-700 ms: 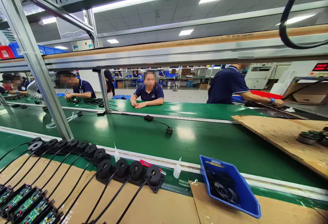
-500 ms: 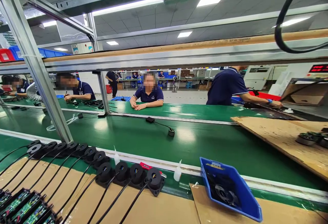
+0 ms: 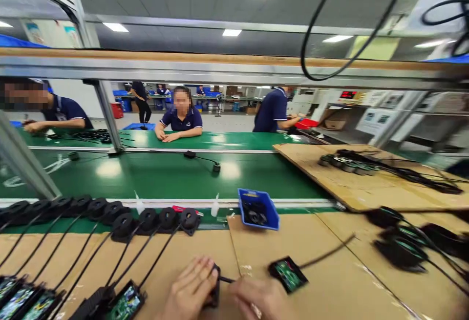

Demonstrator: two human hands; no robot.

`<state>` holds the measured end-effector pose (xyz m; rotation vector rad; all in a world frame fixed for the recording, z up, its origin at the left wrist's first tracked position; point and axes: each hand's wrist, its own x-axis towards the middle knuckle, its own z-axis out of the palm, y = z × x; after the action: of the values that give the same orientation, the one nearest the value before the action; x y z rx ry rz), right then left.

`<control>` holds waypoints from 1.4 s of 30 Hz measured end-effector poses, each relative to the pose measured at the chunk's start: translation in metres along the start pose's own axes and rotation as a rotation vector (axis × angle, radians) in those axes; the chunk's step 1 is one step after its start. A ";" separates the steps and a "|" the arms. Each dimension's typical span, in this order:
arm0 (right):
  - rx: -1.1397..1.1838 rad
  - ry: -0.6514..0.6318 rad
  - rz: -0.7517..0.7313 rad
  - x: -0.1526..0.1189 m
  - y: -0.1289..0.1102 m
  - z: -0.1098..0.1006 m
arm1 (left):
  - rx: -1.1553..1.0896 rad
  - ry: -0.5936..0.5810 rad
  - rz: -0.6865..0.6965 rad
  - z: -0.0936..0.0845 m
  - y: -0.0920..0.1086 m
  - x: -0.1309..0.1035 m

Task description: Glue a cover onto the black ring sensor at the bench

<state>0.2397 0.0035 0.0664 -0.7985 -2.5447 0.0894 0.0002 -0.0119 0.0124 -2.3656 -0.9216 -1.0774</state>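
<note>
My left hand [image 3: 194, 286] is closed around a black plastic housing [image 3: 217, 288] held on edge over the cardboard, its far side hidden by my fingers. A short length of black cable [image 3: 227, 279] runs from the housing to my right hand [image 3: 260, 298], whose fingers pinch it; motion blurs them a little. Right of my hands lies an open black case with a green circuit board [image 3: 288, 274], its own cable stretching up to the right. To the left, round black housings [image 3: 189, 220] stand in a row, cabled to several cases with circuit boards [image 3: 126, 303].
A blue bin [image 3: 271, 220] with black parts stands beyond my hands. Near it are small white bottles [image 3: 215, 206] and a red-handled tool [image 3: 186, 210]. More black cabled parts [image 3: 401, 246] lie at the right. Beyond the green conveyor [image 3: 164, 181], co-workers sit and stand.
The view has swung right and down. Both my hands have come into view with the black housing and its cable, along with the circuit-board case and the parts at the right.
</note>
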 end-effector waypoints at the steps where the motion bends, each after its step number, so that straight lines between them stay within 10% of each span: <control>1: -0.028 -0.038 0.120 -0.005 0.012 -0.012 | -0.033 -0.057 -0.005 -0.007 0.000 0.004; 9: -0.047 -0.411 0.583 -0.054 0.077 -0.058 | -0.034 -0.254 -0.141 -0.017 -0.020 0.022; 20: 0.272 -0.577 0.637 -0.047 0.031 -0.066 | -0.150 -0.319 -0.358 0.011 -0.039 0.023; 26: 0.279 -0.653 0.667 -0.019 -0.018 -0.069 | -0.250 -0.224 -0.673 -0.023 0.015 0.017; 31: 0.302 -0.650 0.640 -0.003 -0.046 -0.066 | -1.434 -0.127 -1.374 -0.052 0.083 -0.006; 34: 0.364 -0.644 0.594 0.009 -0.063 -0.062 | -2.067 -0.164 -1.377 -0.049 0.112 -0.012; 38: 0.467 -0.611 0.508 0.030 -0.065 -0.044 | -2.233 -0.011 -1.421 -0.047 0.128 -0.007; 42: 0.286 -0.364 0.521 0.062 -0.036 -0.016 | -2.141 0.049 -1.601 -0.082 0.125 0.002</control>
<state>0.1838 0.0070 0.1132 -1.4042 -2.4842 0.8110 0.0455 -0.1467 0.0569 -1.3308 -2.4101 -4.2893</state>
